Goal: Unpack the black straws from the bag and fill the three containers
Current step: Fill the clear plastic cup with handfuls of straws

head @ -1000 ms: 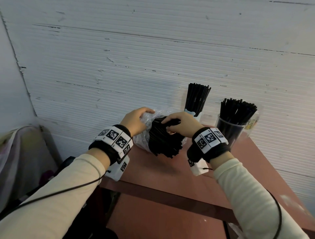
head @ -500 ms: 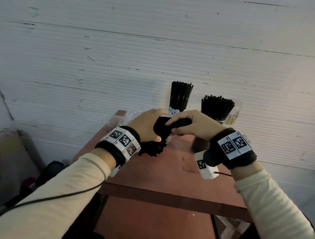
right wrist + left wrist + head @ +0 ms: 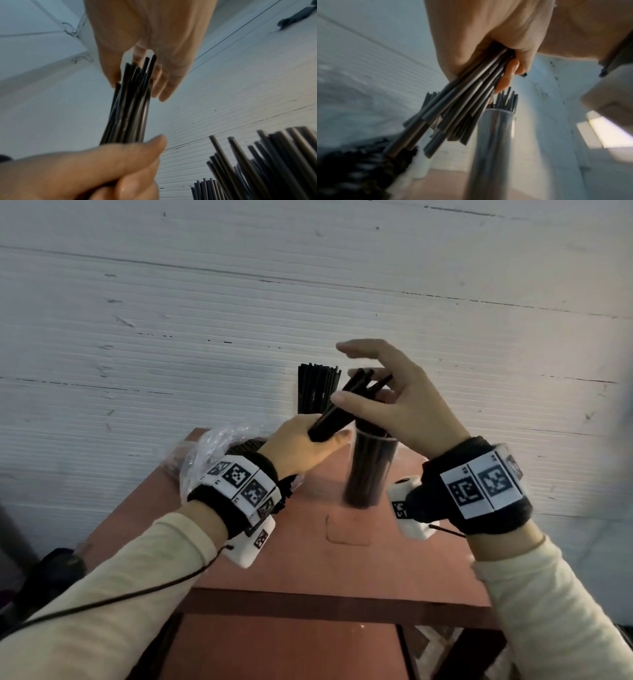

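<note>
Left hand (image 3: pixel 301 446) grips a tilted bundle of black straws (image 3: pixel 346 405) at its lower end — above the clear container (image 3: pixel 371 470); right hand (image 3: pixel 397 402), fingers loosely spread, cups the bundle's upper tips — bag (image 3: pixel 209 453) lies left.

Cream long sleeves (image 3: pixel 113 587) on both arms, black wristbands (image 3: pixel 479 491) with white panels of square black-and-white marker codes, white camera boxes (image 3: pixel 251 546) underneath, thin black cable (image 3: pixel 137 594) off the left one, I think.
</note>
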